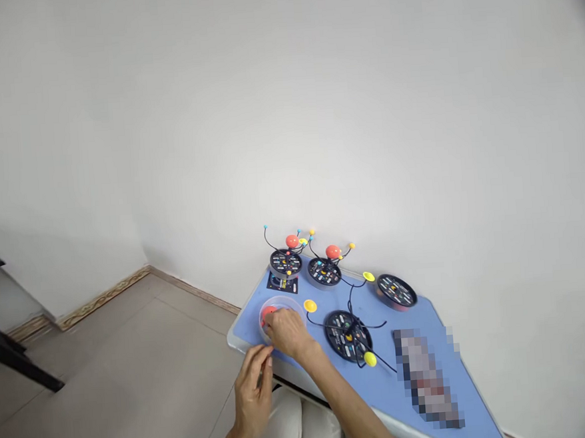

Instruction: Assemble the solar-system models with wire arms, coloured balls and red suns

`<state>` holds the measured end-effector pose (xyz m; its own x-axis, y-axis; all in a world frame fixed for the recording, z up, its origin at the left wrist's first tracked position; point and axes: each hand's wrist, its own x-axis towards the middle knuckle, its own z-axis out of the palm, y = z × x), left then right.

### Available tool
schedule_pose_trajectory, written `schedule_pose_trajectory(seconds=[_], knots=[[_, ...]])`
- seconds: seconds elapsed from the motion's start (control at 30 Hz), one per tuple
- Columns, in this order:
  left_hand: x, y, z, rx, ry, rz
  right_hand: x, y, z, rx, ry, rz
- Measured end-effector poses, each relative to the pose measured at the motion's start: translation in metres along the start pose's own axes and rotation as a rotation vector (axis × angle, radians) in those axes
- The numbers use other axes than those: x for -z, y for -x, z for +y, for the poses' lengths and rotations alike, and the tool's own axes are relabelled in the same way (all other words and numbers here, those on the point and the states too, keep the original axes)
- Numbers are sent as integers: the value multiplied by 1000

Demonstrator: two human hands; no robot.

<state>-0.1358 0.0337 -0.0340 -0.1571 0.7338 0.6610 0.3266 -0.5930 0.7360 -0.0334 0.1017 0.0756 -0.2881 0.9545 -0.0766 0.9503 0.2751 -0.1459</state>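
My right hand (pixel 288 331) reaches down into a clear round plastic bowl (pixel 301 304) at the table's near left corner. Its fingers are bent together beside a red ball (pixel 267 311) in the bowl; whether they grip a small piece there is hidden. By the table's front edge, just below the bowl, my left hand (pixel 253 388) has thumb and fingertips drawn into a pinch. What they hold, if anything, is too small to name. Right of the bowl lies a black round base of a planet model (pixel 349 335), with curved black arms bearing yellow planets (pixel 370 359).
Two planet models with red balls (pixel 286 263) (pixel 325 271) stand at the back of the blue table (pixel 384 386). A bare black round base (pixel 396 292) is at the back right. A dark card (pixel 283 282) lies behind the bowl. At right, a flat item (pixel 427 380) is pixelated.
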Motion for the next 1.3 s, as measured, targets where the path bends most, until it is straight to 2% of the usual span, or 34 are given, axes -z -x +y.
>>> schedule_pose_trajectory(seconds=[0.1,0.23,0.27,0.33,0.43,0.5,0.57,0.67,0.8,0.9,0.97,1.07,1.2,1.3], knots=[[2,1,0,-5,-5,1,9,18,2,-14,-79,99],[1,9,6,-29,21,-46,18,73,5,7,-234,232],[-1,14,9,-48,34,-65,18,91,8,19,-307,270],[-10,26,17,-109,60,-111,13,126,18,20,-694,456],[-33,49,34,-183,106,-205,-1,173,43,-109,-1048,568],[-54,61,49,-190,145,-304,-9,199,67,-326,-1260,708],[-78,69,66,-220,196,-418,-16,220,95,-476,-1370,852],[-116,71,89,-223,274,-541,-22,244,136,-599,-1462,962],[-164,67,105,-99,316,-626,-29,260,171,-671,-1496,981],[-193,65,106,11,349,-628,-33,261,179,-666,-1482,971],[-205,63,106,61,367,-617,-33,258,179,-651,-1490,969],[-213,58,109,99,390,-618,-28,253,176,-633,-1518,941],[-212,52,113,109,389,-642,-26,246,175,-637,-1551,908],[-211,50,113,99,386,-655,-30,244,180,-648,-1460,934]])
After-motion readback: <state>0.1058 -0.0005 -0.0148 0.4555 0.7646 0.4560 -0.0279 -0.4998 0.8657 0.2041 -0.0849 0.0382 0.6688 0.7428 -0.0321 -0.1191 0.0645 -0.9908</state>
